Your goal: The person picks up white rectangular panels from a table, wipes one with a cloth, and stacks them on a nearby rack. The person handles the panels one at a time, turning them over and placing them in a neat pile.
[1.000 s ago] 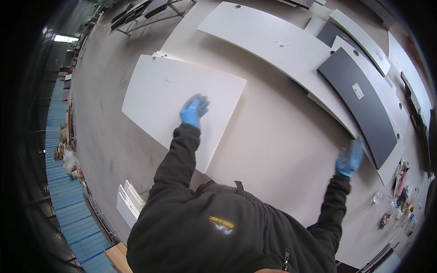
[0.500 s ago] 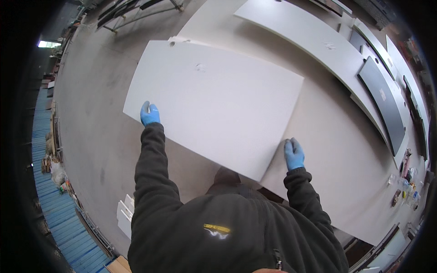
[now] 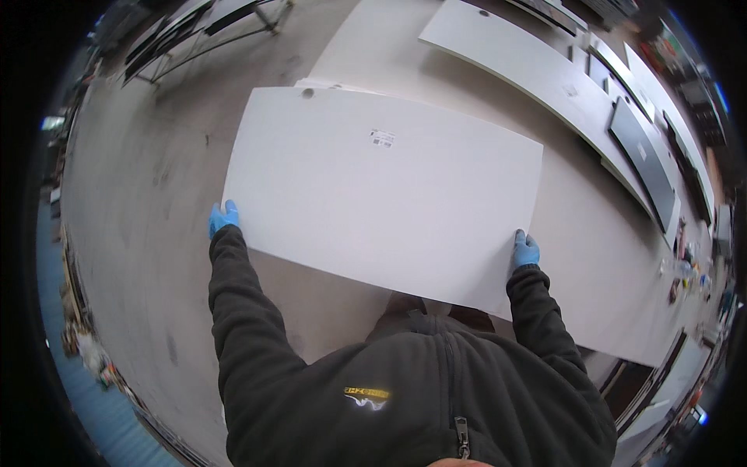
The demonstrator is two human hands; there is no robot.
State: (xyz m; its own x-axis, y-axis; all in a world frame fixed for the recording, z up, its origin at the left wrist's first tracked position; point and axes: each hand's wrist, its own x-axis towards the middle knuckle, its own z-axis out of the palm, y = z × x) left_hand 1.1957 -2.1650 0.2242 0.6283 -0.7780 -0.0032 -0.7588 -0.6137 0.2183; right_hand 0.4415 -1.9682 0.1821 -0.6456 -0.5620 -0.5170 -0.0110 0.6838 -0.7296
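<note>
A large white desk panel (image 3: 373,210) lies across in front of me, tilted a little, with a printed label (image 3: 382,138) on its face and a round cable hole (image 3: 307,93) near its far left corner. My left hand (image 3: 223,219), in a light blue glove, grips the panel's left edge, its thumb and fingers partly hidden by the board. At the near part of the right edge, my right hand (image 3: 526,249), gloved the same, is closed on the panel with a fingertip at its rim. Beneath the panel a pale work surface (image 3: 591,272) shows.
A long white board (image 3: 537,70) lies on the surface at the far right, beside a dark grey panel (image 3: 644,163) and more boards. Small clear items (image 3: 689,268) cluster at the right. A metal rack (image 3: 210,54) with dark panels stands far left.
The panel has turned and levelled out in front of me. My left hand has moved left and slightly down to its left edge; my right hand has moved right along with the panel's right edge.
</note>
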